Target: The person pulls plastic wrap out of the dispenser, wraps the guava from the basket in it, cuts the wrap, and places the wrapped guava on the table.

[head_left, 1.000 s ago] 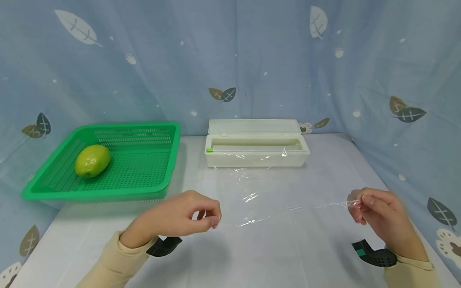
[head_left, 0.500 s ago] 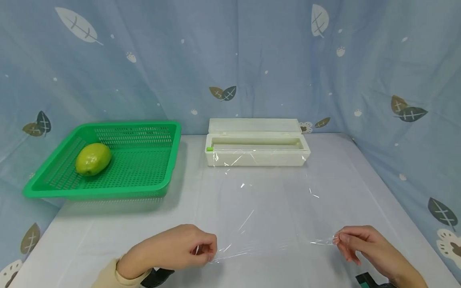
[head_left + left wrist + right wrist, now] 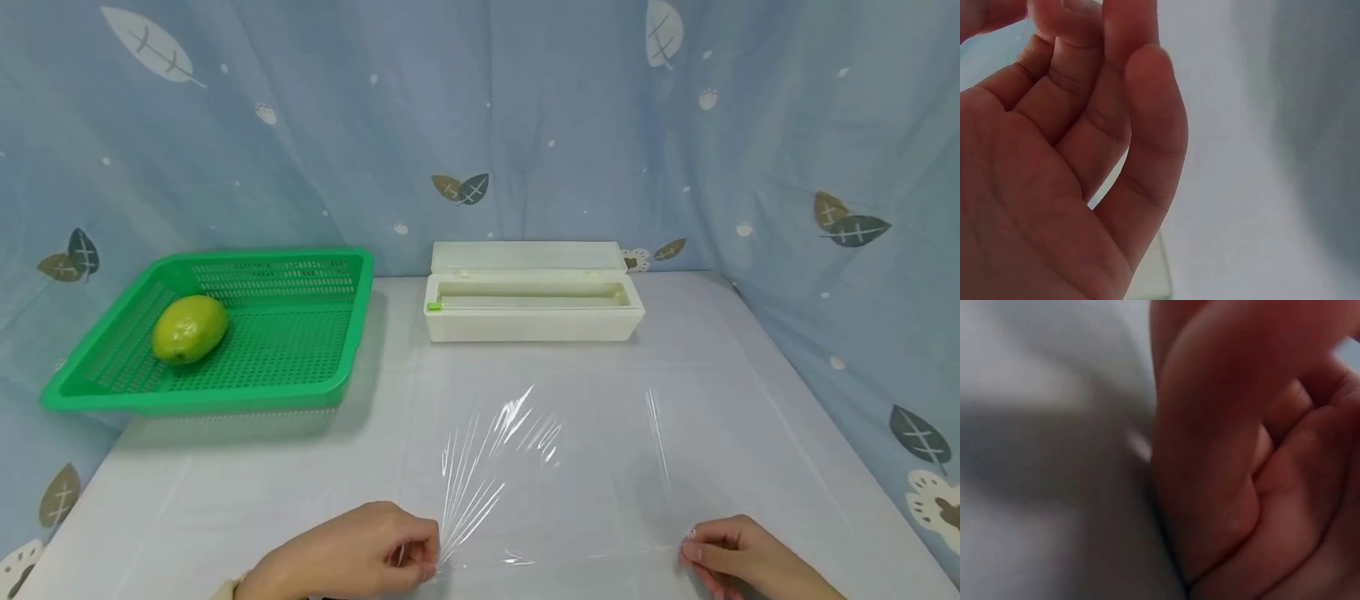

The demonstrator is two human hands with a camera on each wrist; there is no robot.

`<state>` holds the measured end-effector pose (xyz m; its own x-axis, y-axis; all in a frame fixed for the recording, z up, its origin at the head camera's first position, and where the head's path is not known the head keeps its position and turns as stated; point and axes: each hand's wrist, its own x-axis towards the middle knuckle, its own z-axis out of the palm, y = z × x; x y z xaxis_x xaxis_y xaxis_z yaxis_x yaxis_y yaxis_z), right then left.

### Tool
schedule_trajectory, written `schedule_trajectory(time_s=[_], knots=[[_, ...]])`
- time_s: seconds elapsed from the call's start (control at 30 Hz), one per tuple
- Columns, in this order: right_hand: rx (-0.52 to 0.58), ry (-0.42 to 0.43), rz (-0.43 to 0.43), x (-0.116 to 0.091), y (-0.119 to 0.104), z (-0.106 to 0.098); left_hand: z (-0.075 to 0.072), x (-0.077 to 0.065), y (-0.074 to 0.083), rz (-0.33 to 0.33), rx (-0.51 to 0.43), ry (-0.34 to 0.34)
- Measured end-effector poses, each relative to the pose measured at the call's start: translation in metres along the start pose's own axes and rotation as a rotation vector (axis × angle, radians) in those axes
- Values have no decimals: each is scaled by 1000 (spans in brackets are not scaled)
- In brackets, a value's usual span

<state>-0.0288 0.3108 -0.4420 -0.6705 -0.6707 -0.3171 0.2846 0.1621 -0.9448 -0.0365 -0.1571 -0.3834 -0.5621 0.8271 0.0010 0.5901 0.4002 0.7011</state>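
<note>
A sheet of clear plastic wrap (image 3: 513, 417) spreads over the near middle of the table, with creases fanning out from its near left corner. My left hand (image 3: 367, 550) pinches that corner between thumb and forefinger. At the near right corner, my right hand (image 3: 742, 554) pinches the film with thumb and fingertips. Behind the sheet stands a white wrap dispenser box (image 3: 528, 327), lid raised, with a green slider (image 3: 434, 307) at its left end. Whether the film still joins the box cannot be seen. Both wrist views show mostly curled fingers; the right one is blurred.
A green plastic basket (image 3: 202, 401) stands at the back left, holding one yellow-green fruit (image 3: 190, 329). A blue leaf-print curtain (image 3: 570, 125) hangs behind and beside the white-covered table (image 3: 750, 400).
Both hands have come nearer the body with the film, and the right has moved left. Glints seen earlier across the dispenser's front are gone; the sheet now shows creases lower on the table.
</note>
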Motion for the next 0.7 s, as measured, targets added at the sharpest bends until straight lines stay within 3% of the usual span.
schedule_trajectory(time_s=[0.17,0.37,0.5,0.7], knots=[[-95,93,56,-1,3,8,4,1,-5,-28,-8,-15],[-215,189,114,-1,3,16,14,1,-17,-147,32,-12],[-243,229,139,-2,2,17,20,5,-21,-192,77,10],[-216,289,230,-5,4,18,27,11,-13,-359,-9,-37]])
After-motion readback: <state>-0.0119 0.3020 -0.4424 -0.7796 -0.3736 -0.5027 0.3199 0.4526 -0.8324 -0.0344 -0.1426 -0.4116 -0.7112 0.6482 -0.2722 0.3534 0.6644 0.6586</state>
